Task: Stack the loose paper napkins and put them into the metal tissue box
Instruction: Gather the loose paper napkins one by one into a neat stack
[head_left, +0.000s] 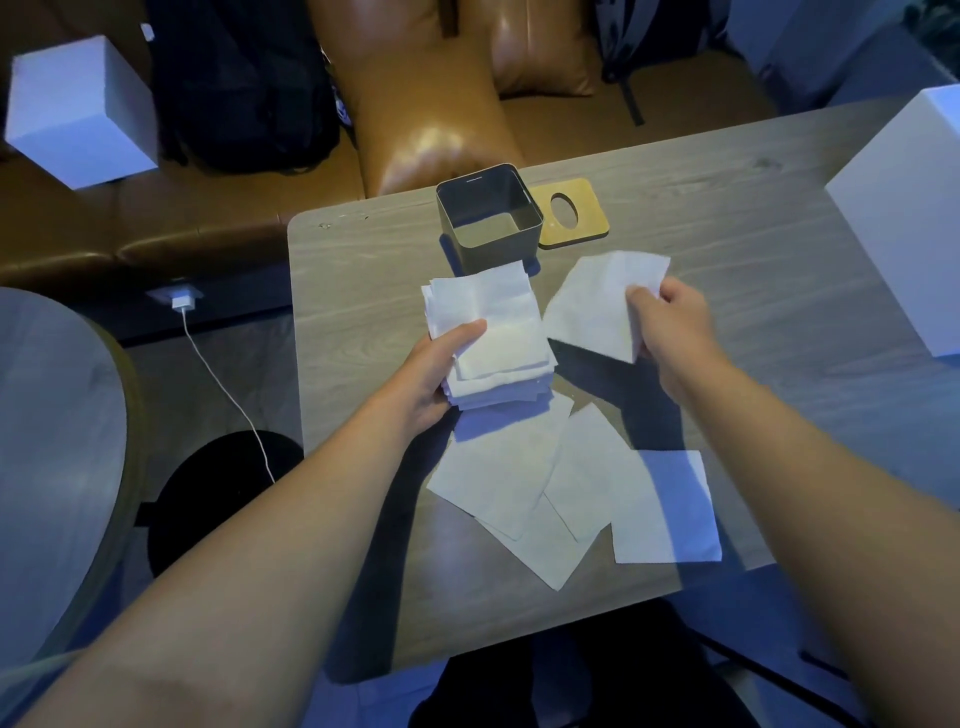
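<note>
My left hand holds a stack of white napkins above the table, thumb pressed on top. My right hand pinches a single napkin by its right edge, lifted just right of the stack. Several loose napkins lie overlapping on the table near its front edge, one more to their right. The dark metal tissue box stands open and empty behind the stack. Its wooden lid with an oval hole lies flat beside it on the right.
The wooden table holds a large white box at its right edge. A brown leather sofa with dark bags and a white cube is behind. A charger cable runs over the floor at left.
</note>
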